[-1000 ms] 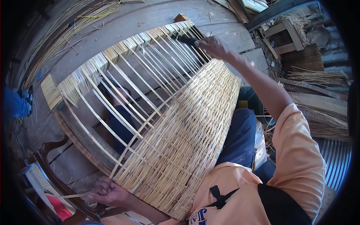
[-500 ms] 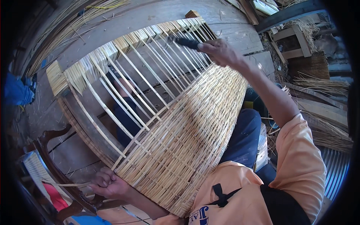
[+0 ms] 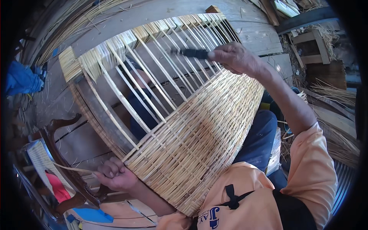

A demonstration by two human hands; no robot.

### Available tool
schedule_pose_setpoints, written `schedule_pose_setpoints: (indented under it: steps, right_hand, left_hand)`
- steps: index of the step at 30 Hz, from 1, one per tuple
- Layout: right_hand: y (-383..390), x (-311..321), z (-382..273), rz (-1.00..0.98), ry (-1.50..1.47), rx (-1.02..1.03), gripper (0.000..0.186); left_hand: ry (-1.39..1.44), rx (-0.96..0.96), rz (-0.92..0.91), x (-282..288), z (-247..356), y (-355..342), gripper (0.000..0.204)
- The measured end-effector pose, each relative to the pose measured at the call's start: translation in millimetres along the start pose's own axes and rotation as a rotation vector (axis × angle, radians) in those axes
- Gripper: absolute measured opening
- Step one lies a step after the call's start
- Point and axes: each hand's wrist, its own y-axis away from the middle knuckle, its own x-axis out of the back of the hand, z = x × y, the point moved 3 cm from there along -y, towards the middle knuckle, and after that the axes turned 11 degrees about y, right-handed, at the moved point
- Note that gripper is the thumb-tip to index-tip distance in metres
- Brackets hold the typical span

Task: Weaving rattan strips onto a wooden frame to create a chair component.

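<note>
A large woven cane panel lies diagonally across my lap, its upper part made of spaced, unwoven pale rods running to a wrapped top bar. My right hand grips a black handheld tool over these rods; its far end is blurred. My left hand is at the lower left corner of the weave, fingers curled round a thin pale strip that trails leftward.
Loose cane bundles lie at upper left, near blue fabric. A carved dark wooden frame stands at lower left. Planks, a small wooden frame and corrugated sheet fill the right side.
The view has shifted, putting the panel higher and rightward. My right hand and tool have moved nearer the weave's edge. A crosswise strip there now sits closer to the woven band.
</note>
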Motion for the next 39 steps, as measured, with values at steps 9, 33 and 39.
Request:
schedule_pose_setpoints:
  steps: [9,33,39]
  right_hand:
    - [15,-19,-24,0.013,0.028,-0.108,0.049]
    - [43,-72,-64,-0.286,0.045,0.199,0.035]
    - [28,-45,-69,0.022,-0.282,0.158,0.044]
  left_hand:
    - [-0.061,-0.121,-0.033,-7,-1,8,0.048]
    - [-0.836,-0.168,-0.072,15,9,23,0.034]
    - [-0.317,0.316,-0.036,29,-10,15,0.047]
